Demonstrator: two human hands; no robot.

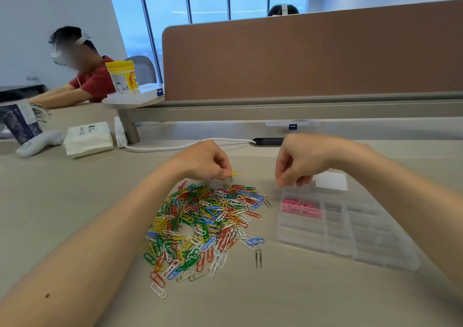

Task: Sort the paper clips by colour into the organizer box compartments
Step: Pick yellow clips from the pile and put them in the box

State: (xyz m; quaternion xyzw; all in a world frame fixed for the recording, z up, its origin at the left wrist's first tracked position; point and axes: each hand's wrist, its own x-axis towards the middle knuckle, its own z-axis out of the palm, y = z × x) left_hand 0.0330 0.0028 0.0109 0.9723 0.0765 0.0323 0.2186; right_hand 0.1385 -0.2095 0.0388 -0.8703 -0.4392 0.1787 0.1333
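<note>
Many paper clips [203, 221]: red, yellow, green, blue, white and bare metal, heaped loose at centre frame on the table [300, 296].

Handling, by judgement: each is light, stiff bent wire. The coated ones are probably slick, and they are likely to hook into neighbours, so a lift may drag others along. Best taken by a fingertip pinch on one rounded end that lies free at the heap's edge.

One yellow clip [235, 173]: raised just above the heap's upper edge, pinched at one end between thumb and fingertips of the left hand [205, 161], the other fingers curled under.

One bare metal clip [258, 259]: lying apart, below and right of the heap.

Pink clips [300, 207]: already gathered in the upper-left compartment of the organizer box [350, 231].

Organizer box: clear plastic, open, right of the heap. Its other compartments appear unfilled, so the sorting is judged barely begun.

Right hand [298, 163]: hovering over the box's upper-left corner, fingers curled downward. Whether they pinch a clip cannot be told.

White cable [175, 146]: running across the table above the hands.
</note>
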